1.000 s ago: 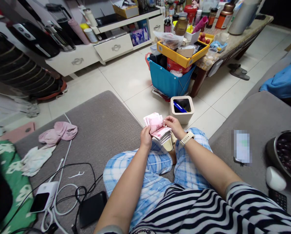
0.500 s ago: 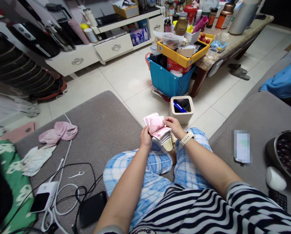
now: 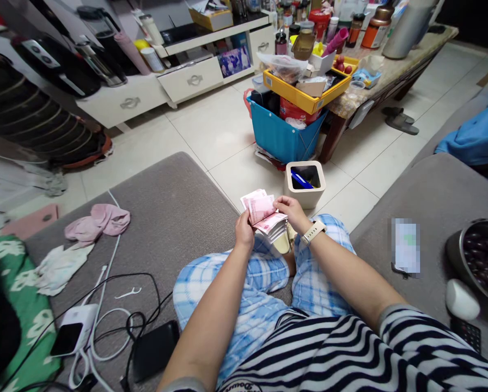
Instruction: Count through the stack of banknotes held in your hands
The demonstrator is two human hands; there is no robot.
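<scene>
A folded stack of pink banknotes is held above my lap, its upper notes fanned out toward the far left. My left hand is closed round the left side of the stack. At the upper right, my right hand pinches the edge of a note between thumb and fingers. A pale watch sits on my right wrist. Just beyond my hands stands a beige bin with a blue item inside. Part of the stack's underside is hidden by my left hand.
Cables, a black box and a white power bank lie on the grey sofa to my left. On the right are a phone and a metal bowl of dark fruit. A blue basket stands by the cluttered table.
</scene>
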